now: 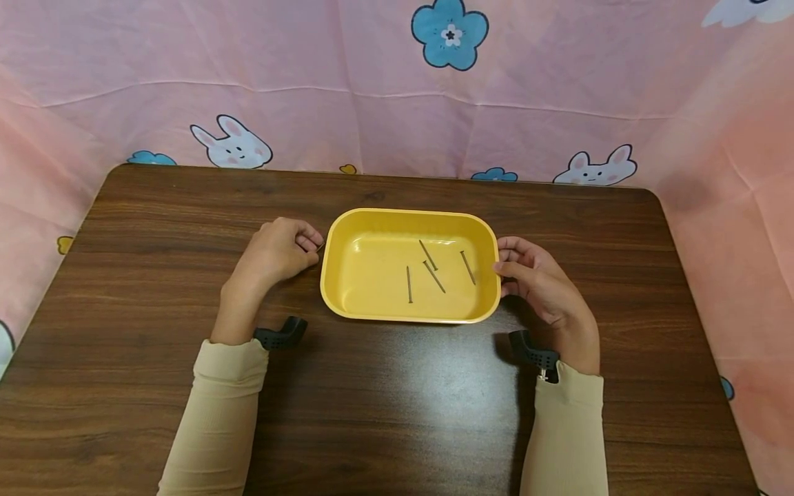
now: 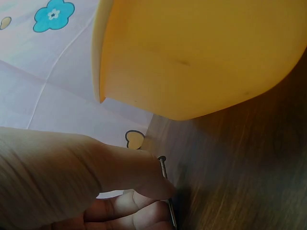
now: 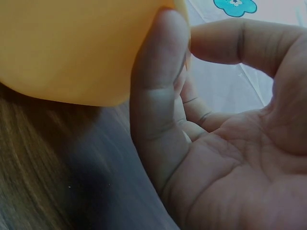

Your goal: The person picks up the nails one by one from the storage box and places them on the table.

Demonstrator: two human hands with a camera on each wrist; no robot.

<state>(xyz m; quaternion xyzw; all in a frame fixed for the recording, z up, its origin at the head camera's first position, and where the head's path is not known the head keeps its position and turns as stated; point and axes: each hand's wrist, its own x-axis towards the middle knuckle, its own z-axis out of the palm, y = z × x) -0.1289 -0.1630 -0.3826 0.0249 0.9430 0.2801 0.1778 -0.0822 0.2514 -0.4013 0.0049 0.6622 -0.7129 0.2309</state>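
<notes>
A yellow tray (image 1: 409, 212) sits in the middle of a dark wooden table (image 1: 397, 413), with several thin nails (image 1: 428, 255) lying loose in it. My left hand (image 1: 313, 244) rests on the table just off the tray's left edge. In the left wrist view this left hand (image 2: 158, 191) pinches another nail (image 2: 163, 165) between thumb and fingers, close below the tray's wall (image 2: 192, 57). My right hand (image 1: 504, 265) is at the tray's right rim. The right wrist view shows the right hand (image 3: 184, 43) holding the tray (image 3: 72, 48), thumb flat on the outer wall and forefinger curled over the rim.
Pink cloth with rabbits and blue flowers (image 1: 449, 34) walls the table at the back and both sides. Black camera mounts sit at my left wrist (image 1: 282, 334) and right wrist (image 1: 533, 353). Bare tabletop lies in front of and behind the tray.
</notes>
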